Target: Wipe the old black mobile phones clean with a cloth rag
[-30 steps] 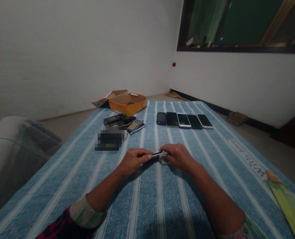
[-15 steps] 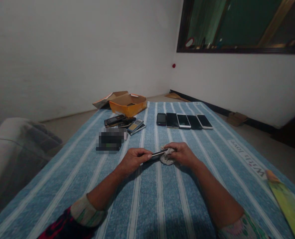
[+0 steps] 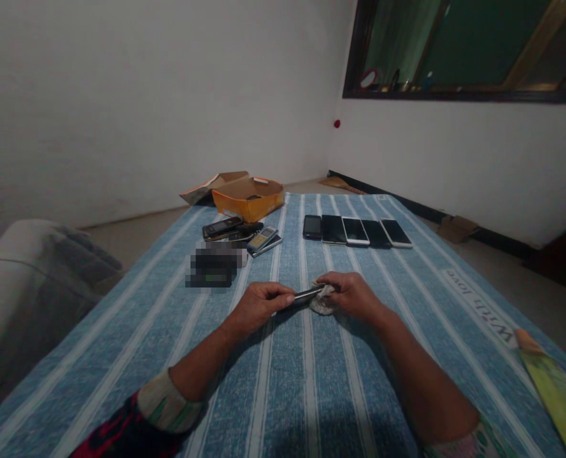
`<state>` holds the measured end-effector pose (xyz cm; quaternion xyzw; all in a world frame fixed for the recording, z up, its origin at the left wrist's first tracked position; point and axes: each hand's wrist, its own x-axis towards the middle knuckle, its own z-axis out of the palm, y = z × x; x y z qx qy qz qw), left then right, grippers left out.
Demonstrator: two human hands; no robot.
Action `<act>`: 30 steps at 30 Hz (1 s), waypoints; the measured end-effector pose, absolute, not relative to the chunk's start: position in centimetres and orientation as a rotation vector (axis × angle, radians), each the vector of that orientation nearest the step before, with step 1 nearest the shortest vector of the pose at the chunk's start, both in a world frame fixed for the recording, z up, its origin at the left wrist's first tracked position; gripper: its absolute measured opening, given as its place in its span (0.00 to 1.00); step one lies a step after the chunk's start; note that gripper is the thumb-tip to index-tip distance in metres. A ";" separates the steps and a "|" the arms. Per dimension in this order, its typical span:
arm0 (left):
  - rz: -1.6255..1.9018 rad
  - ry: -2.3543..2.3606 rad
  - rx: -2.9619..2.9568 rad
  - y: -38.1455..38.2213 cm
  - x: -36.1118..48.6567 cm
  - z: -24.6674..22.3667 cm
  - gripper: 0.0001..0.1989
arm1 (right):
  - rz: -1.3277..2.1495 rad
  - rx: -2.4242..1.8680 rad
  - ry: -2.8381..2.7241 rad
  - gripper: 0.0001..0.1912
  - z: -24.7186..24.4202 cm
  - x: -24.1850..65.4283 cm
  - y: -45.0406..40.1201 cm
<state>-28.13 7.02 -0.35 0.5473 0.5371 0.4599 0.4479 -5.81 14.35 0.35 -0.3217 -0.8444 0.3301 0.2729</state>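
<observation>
My left hand (image 3: 263, 305) pinches one end of a thin dark phone (image 3: 306, 295), thumb on top, tilted so that mostly its edge shows. At the phone's other end, my right hand (image 3: 352, 294) is closed on a crumpled whitish cloth (image 3: 321, 303) that wraps around that end. Both hands are held over the middle of the blue striped cloth (image 3: 287, 381). Beyond the right hand lies a row of several phones side by side, among them a white-framed phone (image 3: 356, 231). To the left is a loose pile with a keypad phone (image 3: 262, 239) on it.
An open orange box (image 3: 249, 207) with its flap out stands at the far left of the table. A blurred dark patch (image 3: 213, 266) covers something in front of the phone pile. At the right edge lies a yellow-green flat item (image 3: 554, 394). Grey fabric (image 3: 39, 292) hangs at left.
Both hands keep hold of the phone and the cloth, with hardly any movement between them. The whole view has shifted slightly.
</observation>
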 end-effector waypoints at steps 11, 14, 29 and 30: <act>1.128 1.293 1.342 6.9 -27.9 -0.2 0.17 | 0.597 -0.874 -2.483 0.14 0.7 -7.2 13.1; 1.137 1.293 1.336 7.0 -27.9 -0.2 0.17 | 0.770 -0.849 -2.372 0.18 0.2 -6.9 13.8; 1.154 1.342 1.317 7.0 -28.0 -0.1 0.17 | 1.037 -0.846 -2.062 0.16 -1.8 -5.8 15.2; 1.150 1.340 1.324 7.0 -28.0 -0.2 0.17 | 1.059 -0.845 -2.043 0.16 -2.0 -5.7 15.3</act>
